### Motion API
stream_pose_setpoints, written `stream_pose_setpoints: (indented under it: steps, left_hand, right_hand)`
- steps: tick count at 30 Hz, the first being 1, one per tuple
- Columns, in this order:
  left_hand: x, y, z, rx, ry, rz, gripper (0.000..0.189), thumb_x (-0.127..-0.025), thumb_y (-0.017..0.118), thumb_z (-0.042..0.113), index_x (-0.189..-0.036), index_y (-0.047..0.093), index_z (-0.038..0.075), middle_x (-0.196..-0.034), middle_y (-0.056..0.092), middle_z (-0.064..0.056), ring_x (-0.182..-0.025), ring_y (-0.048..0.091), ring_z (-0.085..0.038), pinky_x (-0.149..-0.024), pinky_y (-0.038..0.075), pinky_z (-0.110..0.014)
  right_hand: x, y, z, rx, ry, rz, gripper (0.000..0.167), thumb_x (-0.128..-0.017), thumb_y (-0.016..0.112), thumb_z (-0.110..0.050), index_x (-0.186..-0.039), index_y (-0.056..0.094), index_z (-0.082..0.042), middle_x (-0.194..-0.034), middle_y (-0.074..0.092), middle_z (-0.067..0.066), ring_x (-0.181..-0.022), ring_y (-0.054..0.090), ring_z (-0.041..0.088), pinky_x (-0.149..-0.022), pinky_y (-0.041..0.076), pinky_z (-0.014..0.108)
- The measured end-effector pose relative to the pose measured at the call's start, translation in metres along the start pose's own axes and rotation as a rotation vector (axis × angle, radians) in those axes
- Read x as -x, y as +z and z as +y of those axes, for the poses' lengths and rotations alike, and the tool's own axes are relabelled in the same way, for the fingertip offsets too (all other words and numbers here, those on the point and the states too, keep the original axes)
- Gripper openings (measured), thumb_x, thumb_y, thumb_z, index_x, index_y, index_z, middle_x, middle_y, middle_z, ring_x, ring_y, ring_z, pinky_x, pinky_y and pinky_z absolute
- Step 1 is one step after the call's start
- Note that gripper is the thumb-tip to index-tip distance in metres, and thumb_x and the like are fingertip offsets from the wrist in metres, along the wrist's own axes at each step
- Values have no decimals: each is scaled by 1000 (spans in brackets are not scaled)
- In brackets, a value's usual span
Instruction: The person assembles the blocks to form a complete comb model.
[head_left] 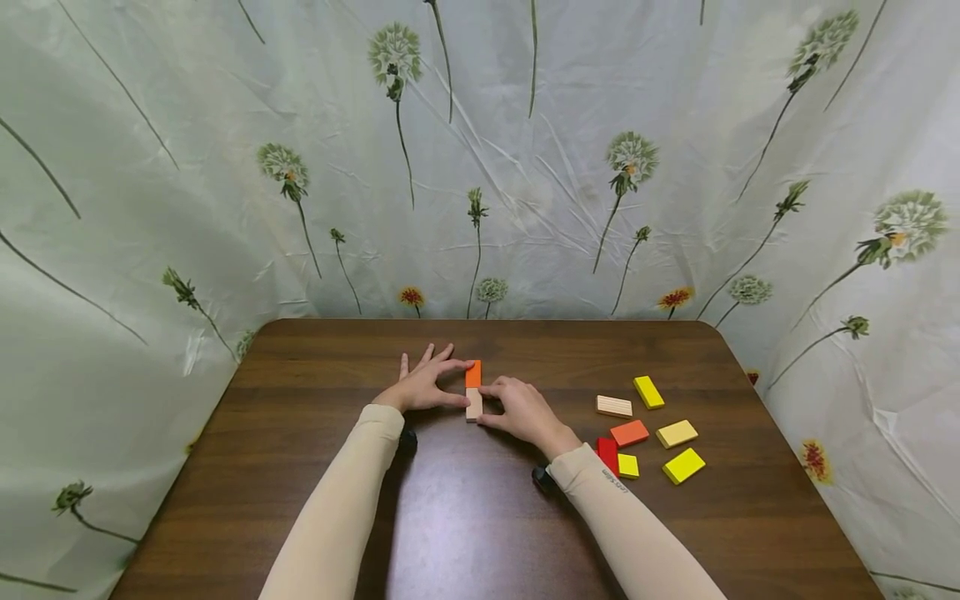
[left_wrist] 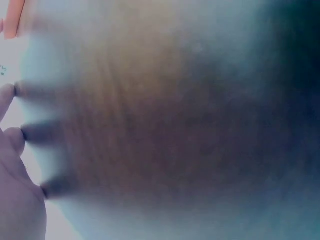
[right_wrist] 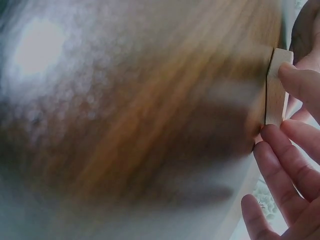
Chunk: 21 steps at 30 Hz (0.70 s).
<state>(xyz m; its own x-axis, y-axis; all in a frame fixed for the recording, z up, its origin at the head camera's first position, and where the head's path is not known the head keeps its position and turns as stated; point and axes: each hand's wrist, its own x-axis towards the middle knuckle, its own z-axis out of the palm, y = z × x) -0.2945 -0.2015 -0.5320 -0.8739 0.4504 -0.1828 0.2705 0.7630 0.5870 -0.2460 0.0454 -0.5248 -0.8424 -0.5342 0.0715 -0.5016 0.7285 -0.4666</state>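
Observation:
An orange block (head_left: pixel 473 374) and a plain wooden block (head_left: pixel 474 404) lie end to end on the brown table (head_left: pixel 337 467), the orange one farther away. From the left, my left hand (head_left: pixel 426 387) touches the orange block with its index finger and the wooden block's side with its thumb; its other fingers spread out straight. On the other side, my right hand (head_left: pixel 525 412) pinches the wooden block between thumb and fingers near its two ends. The right wrist view shows this wooden block (right_wrist: pixel 276 90) close up. Only an edge of the orange block (left_wrist: pixel 15 19) shows in the left wrist view.
To the right lie several loose blocks: a plain wooden one (head_left: pixel 614 407), an orange-red one (head_left: pixel 629 433), a red one (head_left: pixel 608 455) partly beside the right sleeve, and yellow ones, such as the far yellow block (head_left: pixel 648 392). A flower-patterned curtain (head_left: pixel 525 167) hangs behind the table.

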Motion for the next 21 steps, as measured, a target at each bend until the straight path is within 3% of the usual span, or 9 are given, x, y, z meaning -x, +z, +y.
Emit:
stream_pose_setpoints:
  steps: [5, 11, 21]
  left_hand:
    - [0, -1, 3, -24, -1, -16, 91, -82, 79, 76, -160, 50, 39, -182, 13, -11, -168, -6, -47, -120, -20, -81]
    - [0, -2, 7, -56, -7, -18, 90, -84, 81, 71, -161, 48, 40, -182, 15, -10, -168, -3, -47, -121, -16, -82]
    - [3, -2, 8, -75, -11, -41, 91, -86, 75, 75, -163, 45, 39, -183, 13, -10, -167, -3, -49, -121, -15, -83]
  right_hand:
    - [1, 0, -1, 6, 0, 13, 53, -95, 84, -36, -140, 73, -9, -125, 75, 11, -112, 72, 28, -103, 58, 51]
    - [5, -7, 2, -13, -16, 20, 51, -95, 84, -35, -139, 73, -9, -127, 76, 10, -117, 72, 28, -106, 56, 53]
    - [28, -53, 38, -33, 79, 24, 47, -100, 79, -29, -142, 70, -9, -129, 71, 11, -118, 71, 30, -102, 59, 52]
